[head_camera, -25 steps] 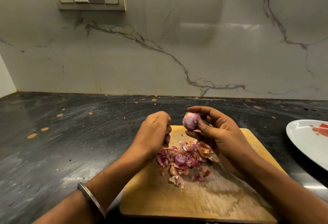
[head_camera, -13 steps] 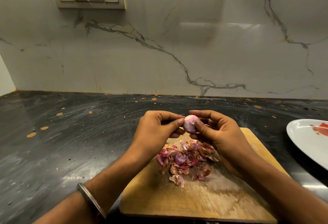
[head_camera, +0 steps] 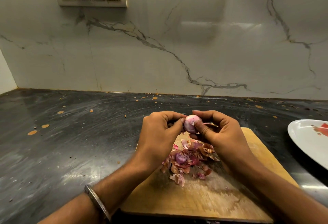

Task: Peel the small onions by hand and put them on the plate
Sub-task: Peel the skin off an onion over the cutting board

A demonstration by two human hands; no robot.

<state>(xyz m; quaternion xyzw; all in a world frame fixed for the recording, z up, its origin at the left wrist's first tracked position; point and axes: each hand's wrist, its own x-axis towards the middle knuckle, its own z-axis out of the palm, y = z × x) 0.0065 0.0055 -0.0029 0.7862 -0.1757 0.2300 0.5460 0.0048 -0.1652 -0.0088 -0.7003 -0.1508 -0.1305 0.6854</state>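
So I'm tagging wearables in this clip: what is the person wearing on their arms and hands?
Both forearms are bare, with no sleeves in view. The left wrist carries a plain silver-coloured metal bangle. The left hand and right hand show no gloves and no rings that can be seen.

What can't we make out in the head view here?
- Plate: cut off by the right frame edge; contents unseen.
- Onion: far side hidden by right hand and left hand fingers; remaining skin unclear.
- Peel pile: an unpeeled onion inside can't be confirmed.
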